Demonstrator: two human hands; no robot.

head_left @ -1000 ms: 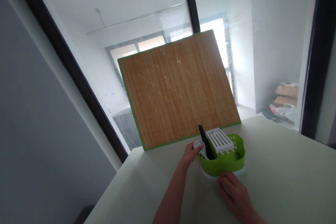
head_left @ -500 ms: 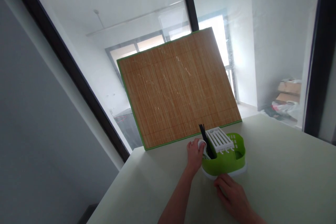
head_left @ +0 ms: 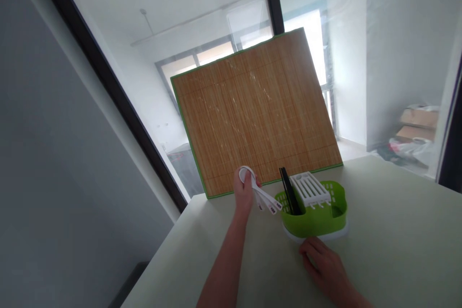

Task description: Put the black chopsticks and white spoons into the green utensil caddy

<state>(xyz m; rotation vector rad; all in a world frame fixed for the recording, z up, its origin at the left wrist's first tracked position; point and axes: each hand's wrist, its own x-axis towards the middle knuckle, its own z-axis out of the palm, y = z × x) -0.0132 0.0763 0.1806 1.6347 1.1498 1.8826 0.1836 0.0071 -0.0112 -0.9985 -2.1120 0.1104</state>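
My left hand (head_left: 243,191) is closed around several white spoons (head_left: 267,198), raised to the left of a green cutlery holder (head_left: 314,224). The spoons' bowls are stacked in my fingers, and their handles fan down to the right, close to the holder's left rim. A bundle of black chopsticks (head_left: 289,192) stands tilted in the holder's left compartment. Over the middle sits a white slotted rack (head_left: 310,188) with small hooks at its front. My right hand (head_left: 321,262) rests on the table with curled fingers at the front edge of the holder's white base.
A bamboo mat (head_left: 256,115) with green edging stands upright behind the holder, leaning against a glass partition. The pale table (head_left: 393,231) extends to both sides. Beyond the glass lie cardboard boxes (head_left: 418,118) and plastic bags.
My left hand has lifted the white spoons out of the holder's left side and moved them left and up. My right hand stays at the front of the base. The view has shifted slightly.
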